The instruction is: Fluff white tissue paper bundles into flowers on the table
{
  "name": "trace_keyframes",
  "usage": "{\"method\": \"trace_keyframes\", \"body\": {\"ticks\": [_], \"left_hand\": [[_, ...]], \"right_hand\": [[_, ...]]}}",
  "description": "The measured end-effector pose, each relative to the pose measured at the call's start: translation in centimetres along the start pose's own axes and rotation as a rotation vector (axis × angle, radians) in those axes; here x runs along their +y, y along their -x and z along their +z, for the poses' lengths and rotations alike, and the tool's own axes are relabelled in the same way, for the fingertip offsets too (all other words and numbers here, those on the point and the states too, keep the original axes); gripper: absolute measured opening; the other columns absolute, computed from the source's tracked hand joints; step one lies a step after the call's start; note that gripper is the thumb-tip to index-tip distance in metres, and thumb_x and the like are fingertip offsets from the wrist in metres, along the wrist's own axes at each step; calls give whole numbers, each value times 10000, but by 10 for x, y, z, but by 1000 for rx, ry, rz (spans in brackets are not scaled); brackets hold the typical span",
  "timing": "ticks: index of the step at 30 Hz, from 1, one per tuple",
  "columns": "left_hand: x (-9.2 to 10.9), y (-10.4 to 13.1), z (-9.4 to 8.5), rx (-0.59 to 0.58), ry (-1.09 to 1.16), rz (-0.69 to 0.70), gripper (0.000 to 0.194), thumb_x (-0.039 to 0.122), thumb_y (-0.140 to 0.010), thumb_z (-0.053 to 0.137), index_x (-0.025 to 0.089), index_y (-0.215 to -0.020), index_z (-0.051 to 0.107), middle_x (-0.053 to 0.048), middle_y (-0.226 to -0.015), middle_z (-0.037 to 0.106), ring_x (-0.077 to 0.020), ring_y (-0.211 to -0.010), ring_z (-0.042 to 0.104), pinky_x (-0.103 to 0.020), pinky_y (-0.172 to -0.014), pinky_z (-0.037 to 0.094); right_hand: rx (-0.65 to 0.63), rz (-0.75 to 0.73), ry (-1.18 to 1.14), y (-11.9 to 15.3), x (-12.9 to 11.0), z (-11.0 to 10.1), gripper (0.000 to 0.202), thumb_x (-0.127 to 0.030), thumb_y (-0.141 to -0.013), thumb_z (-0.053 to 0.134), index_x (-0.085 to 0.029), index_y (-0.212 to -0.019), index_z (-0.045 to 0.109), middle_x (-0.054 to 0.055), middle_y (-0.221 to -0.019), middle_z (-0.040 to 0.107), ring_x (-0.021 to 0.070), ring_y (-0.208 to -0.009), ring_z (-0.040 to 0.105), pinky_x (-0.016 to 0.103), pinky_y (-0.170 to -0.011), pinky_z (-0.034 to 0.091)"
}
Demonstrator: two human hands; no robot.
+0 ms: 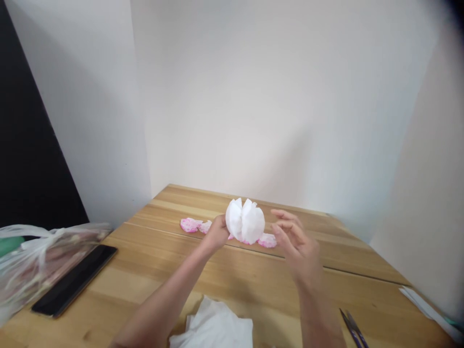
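Note:
A white tissue-paper flower [245, 221] with rounded, fanned-out layers is held up over the middle of the table. My left hand [216, 234] grips it from its left side, and the fingertips are hidden behind the paper. Just right of the flower, my right hand [296, 239] is apart from it, fingers spread and slightly curved, with nothing in them. Behind the flower, pink-edged white paper flowers lie in a row, one at the left [190, 224] and another at the right [267, 240].
White tissue sheets [217, 325] lie at the near edge. Scissors [352, 328] rest at the near right, and white strips [429, 309] lie along the right edge. A black phone [76, 279] sits at left beside a clear plastic bag [43, 261]. Walls stand behind the wooden table [246, 280].

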State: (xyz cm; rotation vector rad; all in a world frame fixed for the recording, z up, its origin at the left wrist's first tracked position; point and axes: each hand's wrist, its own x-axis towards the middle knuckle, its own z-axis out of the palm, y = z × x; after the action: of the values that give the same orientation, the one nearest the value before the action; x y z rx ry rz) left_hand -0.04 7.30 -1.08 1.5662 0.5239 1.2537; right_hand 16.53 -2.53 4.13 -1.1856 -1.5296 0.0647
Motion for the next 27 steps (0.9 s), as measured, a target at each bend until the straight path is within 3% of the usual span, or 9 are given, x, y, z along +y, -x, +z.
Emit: {"method": "trace_keyframes", "body": {"ticks": [6, 14, 20, 27], "left_hand": [[2, 1, 2, 30, 35, -57, 192, 81, -582, 517, 132, -641, 692, -39, -629, 685, -209, -744, 629, -297, -697, 490], [1, -1, 1, 34, 23, 13, 105, 157, -628, 579, 136, -568, 663, -28, -586, 660, -174, -652, 599, -248, -587, 450], [1, -2, -1, 63, 1, 73, 91, 183, -647, 604, 147, -623, 684, -19, -599, 664, -178, -686, 614, -249, -613, 464], [8, -1, -1, 151, 52, 78, 79, 179, -638, 613, 143, -606, 675, -29, -620, 680, -176, -682, 614, -258, -625, 471]], "right_hand": [[33, -141, 107, 1, -5, 4, 162, -350, -866, 536, -231, -842, 644, 78, -1137, 614, 230, -1053, 572, 408, -908, 436], [9, -305, 326, -4, 9, 17, 155, -325, -843, 568, -224, -917, 660, 103, -1234, 568, 267, -1150, 494, 478, -938, 414], [-69, -286, 269, -4, 10, 23, 143, -286, -846, 540, -221, -768, 642, 90, -1139, 591, 256, -1095, 517, 449, -891, 442], [9, -202, 88, 3, -11, 5, 105, -290, -842, 571, -237, -767, 623, 63, -1157, 584, 234, -1083, 550, 411, -915, 432]]}}
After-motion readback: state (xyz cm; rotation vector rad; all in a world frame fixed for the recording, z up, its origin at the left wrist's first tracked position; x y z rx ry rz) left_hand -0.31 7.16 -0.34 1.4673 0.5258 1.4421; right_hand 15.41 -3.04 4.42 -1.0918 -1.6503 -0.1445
